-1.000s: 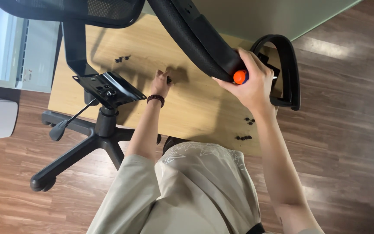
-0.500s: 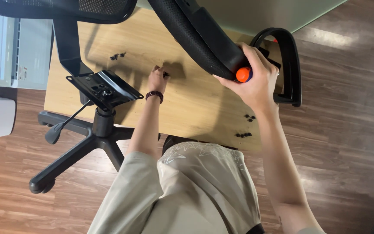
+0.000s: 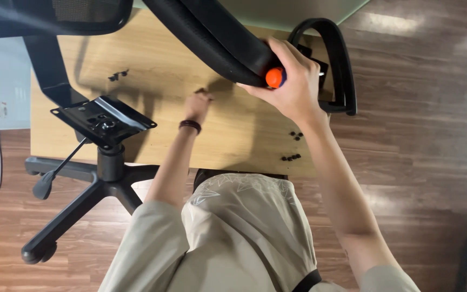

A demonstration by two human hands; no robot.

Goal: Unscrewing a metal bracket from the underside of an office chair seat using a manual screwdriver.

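Note:
My right hand (image 3: 294, 85) is closed on an orange-tipped tool (image 3: 274, 77) and presses it against the curved black chair part (image 3: 212, 35) that slants over the wooden table (image 3: 163, 70). My left hand (image 3: 197, 105), with a dark band at the wrist, reaches onto the tabletop, fingers bunched at a small dark screw. What it pinches is too small to make out. A black armrest loop (image 3: 341, 65) sits just right of my right hand.
A chair base (image 3: 101, 178) with a square metal mounting plate (image 3: 102, 120) and castor legs stands at the table's left front. Small black screws (image 3: 118, 75) lie at the back left, more screws (image 3: 293, 146) at the front right. A mesh chair back (image 3: 55, 13) hangs above left.
The view has shifted a little. My left hand has slid slightly along the tabletop. My right hand stays clamped on the orange-tipped tool at the chair part.

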